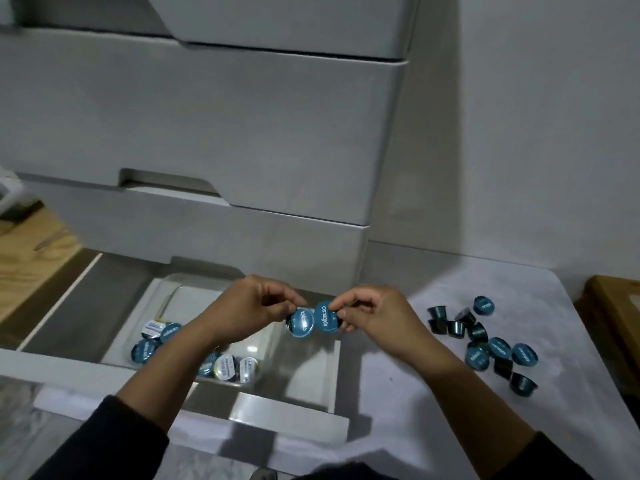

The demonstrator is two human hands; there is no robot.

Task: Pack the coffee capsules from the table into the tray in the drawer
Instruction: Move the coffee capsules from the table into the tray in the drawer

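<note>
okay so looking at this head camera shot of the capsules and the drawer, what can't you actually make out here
- Head view, tray: the left hand and forearm hide its middle, so the capsules in it cannot be counted.
- Capsule bodies behind the two lids: hidden by the fingers.
- Capsule pile on the table: overlapping and small, so no exact count.
- Silver lids in the tray: print too blurred to read.
- Wooden item at the right edge: cut off.

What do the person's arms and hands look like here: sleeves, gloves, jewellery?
Both hands, left hand and right hand, are bare: no gloves, and no rings or watch visible. Each forearm is uncovered, with dark sleeves pushed up towards the elbows.
</note>
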